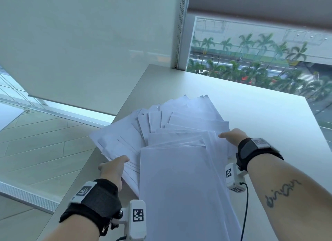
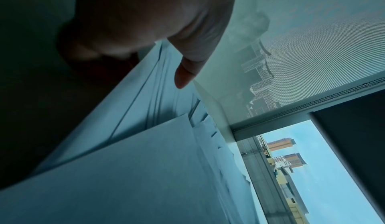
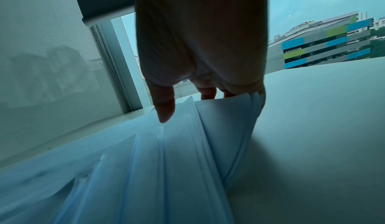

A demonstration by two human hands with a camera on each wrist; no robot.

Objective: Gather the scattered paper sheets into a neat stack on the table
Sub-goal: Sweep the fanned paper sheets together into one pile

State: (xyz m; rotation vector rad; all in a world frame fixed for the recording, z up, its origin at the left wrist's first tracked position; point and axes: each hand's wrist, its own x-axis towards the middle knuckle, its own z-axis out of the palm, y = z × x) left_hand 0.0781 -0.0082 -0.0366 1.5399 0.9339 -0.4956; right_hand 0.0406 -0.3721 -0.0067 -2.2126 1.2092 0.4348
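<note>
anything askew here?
Yes: the paper sheets are fanned out at mixed angles, not squared. The left hand holds sheets overhanging the table edge; the right hand grips the opposite side.

Looks like a high-rise office: bare white table [image 1: 242, 115], roller blinds [image 1: 89, 43], big windows [image 1: 260, 61] over palm-lined street.

Left hand [image 1: 113, 170]: fingers hidden beneath the fanned paper sheets [image 1: 179, 133], only the thumb showing on top. Right hand [image 1: 231, 137]: fingertips concealed behind the sheets' lifted edge. Nearest sheet and surface [image 1: 260, 118] cut off by the head view's lower edge; left wrist view's left side dark, indistinct
</note>
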